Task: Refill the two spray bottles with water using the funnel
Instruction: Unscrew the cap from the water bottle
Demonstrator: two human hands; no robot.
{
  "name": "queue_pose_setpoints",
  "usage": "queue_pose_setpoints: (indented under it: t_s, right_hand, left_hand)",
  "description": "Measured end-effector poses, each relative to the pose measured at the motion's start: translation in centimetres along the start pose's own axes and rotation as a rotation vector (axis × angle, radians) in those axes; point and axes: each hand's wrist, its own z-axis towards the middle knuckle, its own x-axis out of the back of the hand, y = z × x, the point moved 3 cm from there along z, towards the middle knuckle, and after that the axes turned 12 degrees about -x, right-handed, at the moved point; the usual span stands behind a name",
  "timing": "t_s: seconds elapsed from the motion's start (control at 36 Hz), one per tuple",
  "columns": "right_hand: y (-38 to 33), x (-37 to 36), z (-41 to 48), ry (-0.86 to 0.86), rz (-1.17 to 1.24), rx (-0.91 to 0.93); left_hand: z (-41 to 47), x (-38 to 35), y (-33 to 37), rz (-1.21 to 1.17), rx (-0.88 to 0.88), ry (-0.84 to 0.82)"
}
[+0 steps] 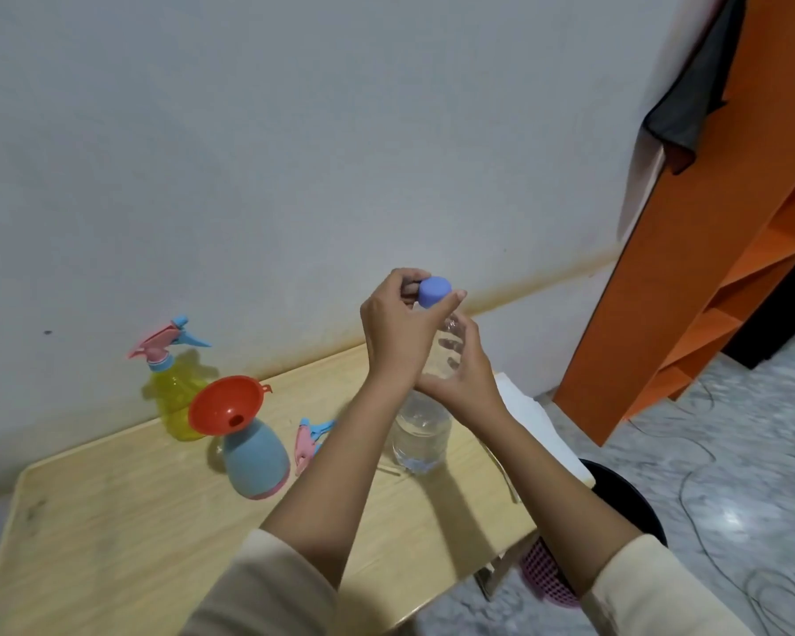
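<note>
A clear water bottle (421, 433) stands on the wooden table (111, 521), water in its lower part. My right hand (462, 369) wraps its upper body. My left hand (398, 328) pinches the blue cap (433, 291) at the bottle's top. A red funnel (225, 405) sits tilted in the neck of the blue spray bottle (257, 459), whose pink and blue trigger head (311, 440) lies on the table beside it. A yellow spray bottle (175, 397) with its trigger head on stands near the wall.
A white cloth (538, 420) lies at the table's right end. Below it are a black bin (625, 498) and a pink basket (547, 576). An orange shelf unit (707, 277) stands at the right. Cables run across the floor.
</note>
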Motion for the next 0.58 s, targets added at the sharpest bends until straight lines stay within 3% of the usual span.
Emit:
queue_pose_setpoints:
  t_s: [0.08,0.17,0.22,0.44,0.58]
  right_hand:
    - [0.0,0.3,0.3,-0.034,-0.029,0.016]
    - [0.1,0.6,0.5,-0.053,0.001,0.009]
    - [0.2,0.6,0.6,-0.067,0.018,0.001]
    - [0.2,0.5,0.3,-0.068,0.032,0.007]
    - [0.1,0.7,0.2,-0.085,0.026,-0.012]
  left_hand:
    - [1.0,0.2,-0.3,-0.001,0.003,-0.172]
    - [1.4,0.4,-0.8,-0.177,0.09,-0.489]
    - [1.5,0.9,-1.0,-0.25,0.119,-0.601]
    - [1.7,1.3,-0.9,-0.172,0.046,-0.44]
    - [1.5,1.1,-0.4,-0.06,0.003,-0.241]
